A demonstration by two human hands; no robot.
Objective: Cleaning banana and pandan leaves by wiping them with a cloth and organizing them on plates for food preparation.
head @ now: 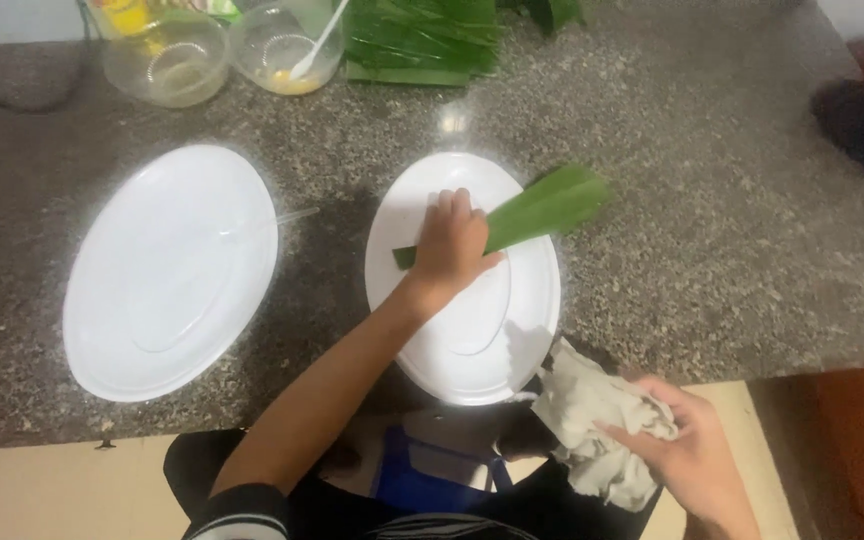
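One long green leaf (542,212), flat, glossy, left hand (449,248) pressing it

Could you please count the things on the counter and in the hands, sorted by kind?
White oval plates: 2
Clear bowls: 2
Single green leaf under the left hand: 1
Pile of leaves: 1
Cloth in the right hand: 1
Total: 7

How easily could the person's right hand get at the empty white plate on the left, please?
Probably not easily: the right hand grips a crumpled cloth, and the left arm crosses between it and that plate.
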